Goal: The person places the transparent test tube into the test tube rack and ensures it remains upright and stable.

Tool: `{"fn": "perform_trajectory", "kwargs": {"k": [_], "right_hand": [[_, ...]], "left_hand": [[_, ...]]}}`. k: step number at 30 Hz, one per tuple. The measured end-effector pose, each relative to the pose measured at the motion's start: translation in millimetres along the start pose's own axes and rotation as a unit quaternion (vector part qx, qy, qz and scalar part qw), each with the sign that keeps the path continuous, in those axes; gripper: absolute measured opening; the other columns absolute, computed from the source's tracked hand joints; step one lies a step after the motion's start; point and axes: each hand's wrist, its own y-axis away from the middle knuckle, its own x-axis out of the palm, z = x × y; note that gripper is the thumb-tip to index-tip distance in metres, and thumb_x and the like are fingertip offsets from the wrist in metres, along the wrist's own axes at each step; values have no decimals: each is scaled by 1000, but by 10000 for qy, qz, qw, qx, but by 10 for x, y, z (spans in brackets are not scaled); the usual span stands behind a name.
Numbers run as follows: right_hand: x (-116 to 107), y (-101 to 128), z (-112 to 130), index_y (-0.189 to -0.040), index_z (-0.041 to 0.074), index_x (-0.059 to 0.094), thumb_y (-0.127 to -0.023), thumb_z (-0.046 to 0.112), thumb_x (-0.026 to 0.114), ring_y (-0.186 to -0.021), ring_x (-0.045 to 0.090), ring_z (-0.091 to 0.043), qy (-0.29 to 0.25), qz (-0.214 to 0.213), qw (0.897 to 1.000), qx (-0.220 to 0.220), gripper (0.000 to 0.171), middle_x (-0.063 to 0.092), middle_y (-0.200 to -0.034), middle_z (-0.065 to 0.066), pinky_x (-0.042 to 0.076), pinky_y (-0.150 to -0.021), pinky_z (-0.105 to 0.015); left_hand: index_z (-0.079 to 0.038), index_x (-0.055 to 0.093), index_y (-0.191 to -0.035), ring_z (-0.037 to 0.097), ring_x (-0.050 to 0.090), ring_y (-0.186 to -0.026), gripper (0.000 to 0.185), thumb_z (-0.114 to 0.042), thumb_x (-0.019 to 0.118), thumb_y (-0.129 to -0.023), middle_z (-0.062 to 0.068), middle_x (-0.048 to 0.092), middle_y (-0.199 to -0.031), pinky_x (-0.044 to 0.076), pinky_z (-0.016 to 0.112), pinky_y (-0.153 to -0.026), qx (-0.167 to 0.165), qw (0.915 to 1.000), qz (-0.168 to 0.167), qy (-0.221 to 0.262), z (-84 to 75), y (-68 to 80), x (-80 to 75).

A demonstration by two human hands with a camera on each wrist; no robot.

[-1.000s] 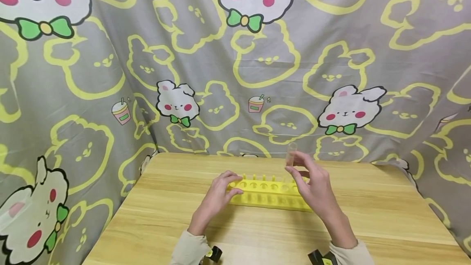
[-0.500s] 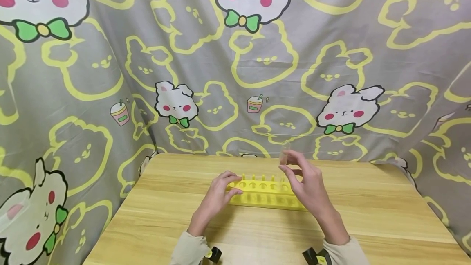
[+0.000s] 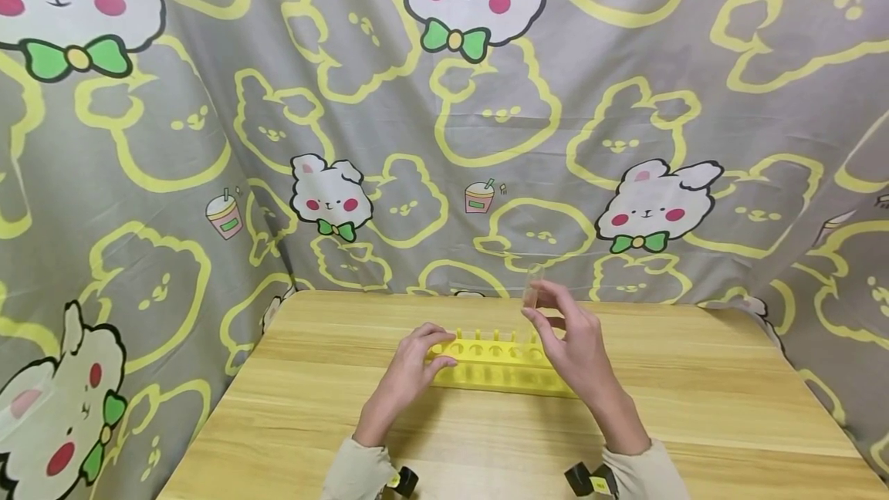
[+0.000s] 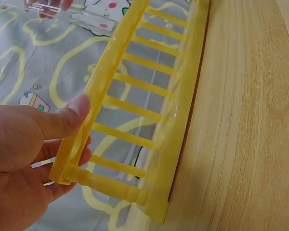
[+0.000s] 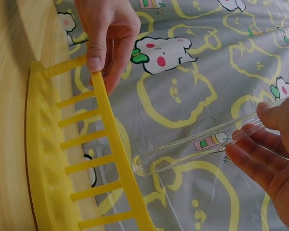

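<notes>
A yellow test tube rack (image 3: 500, 387) with a row of round holes and upright pegs stands on the table. My left hand (image 3: 408, 373) grips its left end; in the left wrist view the thumb (image 4: 79, 105) lies on the top rail and the fingers curl round behind. Above the rack's right half, my right hand (image 3: 578, 342) pinches a clear glass test tube (image 5: 183, 148) between thumb and fingers. The tube is nearly upright in the head view. Its rounded bottom is right beside the rack's top rail (image 5: 116, 139) in the right wrist view.
The wood-grained table (image 3: 694, 400) stretches out on both sides of the rack. A grey curtain (image 3: 389, 122) printed with rabbits hangs behind and beside the table. Dark wrist-camera mounts (image 3: 582, 478) sit at both sleeves.
My right hand has moved left along the rack with the test tube, quickly at first, then only slightly. My left hand and the rack have kept their place.
</notes>
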Motion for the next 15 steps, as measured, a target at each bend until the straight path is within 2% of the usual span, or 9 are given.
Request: {"fn": "perform_trajectory", "kwargs": {"k": [10,15], "right_hand": [[32,10,-20,-131,2,61,-91,-6,75,-97,72,-23,-88,-5,10000,14,43,71,-103,-3,63,-71,-28],[55,14,-30,-130,1,61,-91,-5,75,-97,72,-22,-103,24,9999,57,42,70,-103,-3,62,-71,-25]], "left_hand": [[0,73,-121,26,64,-108,36,-12,81,-87,8,68,-114,56,42,-94,34,10000,-46,24,0,-14,11],[0,73,-120,26,64,-107,36,-12,81,-87,8,68,-114,57,42,-93,51,10000,-70,-11,10,-8,13]]}}
